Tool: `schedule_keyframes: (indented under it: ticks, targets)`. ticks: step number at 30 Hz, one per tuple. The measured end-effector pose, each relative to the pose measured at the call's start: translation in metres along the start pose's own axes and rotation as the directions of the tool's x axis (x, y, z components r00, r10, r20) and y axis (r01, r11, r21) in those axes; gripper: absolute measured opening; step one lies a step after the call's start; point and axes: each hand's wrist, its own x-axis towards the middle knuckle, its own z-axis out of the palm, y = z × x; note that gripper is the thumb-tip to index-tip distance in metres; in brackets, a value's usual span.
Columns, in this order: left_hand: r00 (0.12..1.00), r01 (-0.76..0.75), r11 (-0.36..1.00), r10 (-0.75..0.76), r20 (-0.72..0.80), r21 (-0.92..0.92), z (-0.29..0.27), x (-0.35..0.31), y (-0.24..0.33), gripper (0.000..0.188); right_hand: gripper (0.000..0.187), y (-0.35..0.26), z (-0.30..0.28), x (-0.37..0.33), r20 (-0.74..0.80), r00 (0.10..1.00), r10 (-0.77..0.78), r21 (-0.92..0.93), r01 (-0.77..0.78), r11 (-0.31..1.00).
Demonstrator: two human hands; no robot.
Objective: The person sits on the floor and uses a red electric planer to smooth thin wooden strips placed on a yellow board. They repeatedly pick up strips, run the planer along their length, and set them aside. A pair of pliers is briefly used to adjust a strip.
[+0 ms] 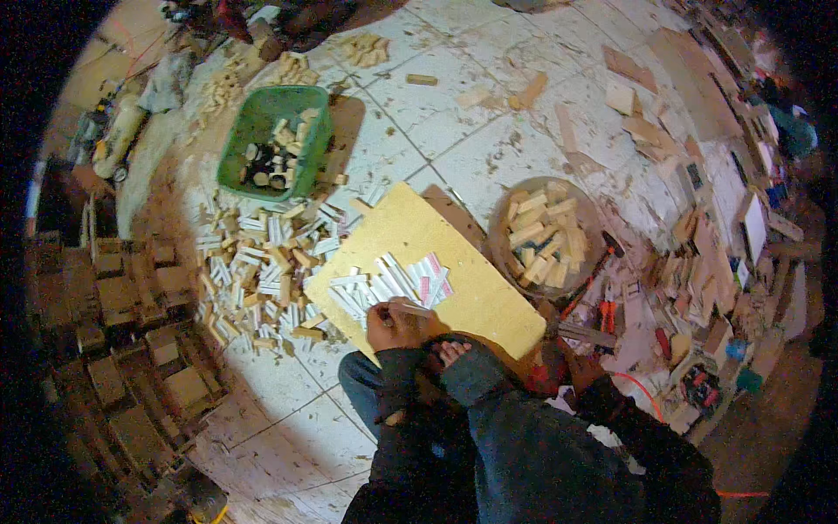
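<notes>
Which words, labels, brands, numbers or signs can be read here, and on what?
None can be read.
White strips on the yellow board: some show pinkish patches, too blurred to tell whether they are print.
Jumbled pile left of it: pieces too small to make out any lettering.
Green bin and round basin: no legible text.

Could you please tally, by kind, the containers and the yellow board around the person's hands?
Green rectangular bin: 1
Round tub holding wooden blocks: 1
Yellow board with white strips on it: 1
Total: 3
</notes>
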Motion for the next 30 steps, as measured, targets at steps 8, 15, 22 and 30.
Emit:
schedule_keyframes:
  ticks: [8, 15, 22, 30]
  targets:
    - [0.966, 0.210, 0.921, -0.144, 0.215, -0.328, -0.003, -0.001, 0.053, 0.026, 0.028, 0.047, -0.031, 0.131, -0.361, 0.921, -0.148, -0.262, 0.052, 0.964]
    - [0.892, 0.390, 0.881, -0.290, 0.348, -0.267, 0.005, -0.020, 0.052, 0.018, 0.037, 0.066, 0.008, 0.259, -0.203, 0.978, -0.053, -0.244, 0.002, 0.970]
    - [0.848, 0.526, 0.701, -0.391, 0.357, -0.482, 0.016, -0.035, 0.048, 0.019, 0.028, 0.015, -0.009, 0.223, -0.578, 0.815, 0.043, -0.012, -0.061, 0.998]
    - [0.777, 0.613, 0.633, -0.378, 0.502, -0.472, 0.023, -0.038, 0.057, 0.021, 0.023, -0.035, 0.008, 0.192, -0.299, 0.954, -0.026, 0.353, 0.136, 0.926]
